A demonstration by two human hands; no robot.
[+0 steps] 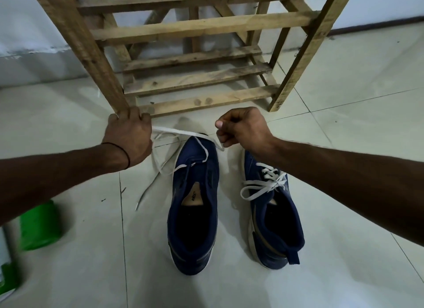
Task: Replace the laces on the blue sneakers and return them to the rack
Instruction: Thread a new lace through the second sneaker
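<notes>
Both hands reach out over the toes of two navy-blue fabric sneakers with white soles. The left hand (pixel 128 138) curls its fingers round one stretch of a flat white shoelace (pixel 174 132), knuckles at the foot of a rack leg, and the right hand (pixel 243 131) pinches the same lace's other stretch between thumb and curled fingers. The two shoes stand side by side on the pale tiled floor (pixel 344 124), heels toward the camera, just in front of one rough wooden slatted rack (pixel 202 28), not on it. The left sneaker (pixel 192 227) is nearly unlaced: its lace is threaded only near the toe, with a spare end trailing on the floor to its left. The right sneaker (pixel 275 227) carries a second white lace (pixel 274 178), threaded and tied in a bow, and the right forearm crosses over its toe. One green container (pixel 39 225) sits blurred at the lower left.
</notes>
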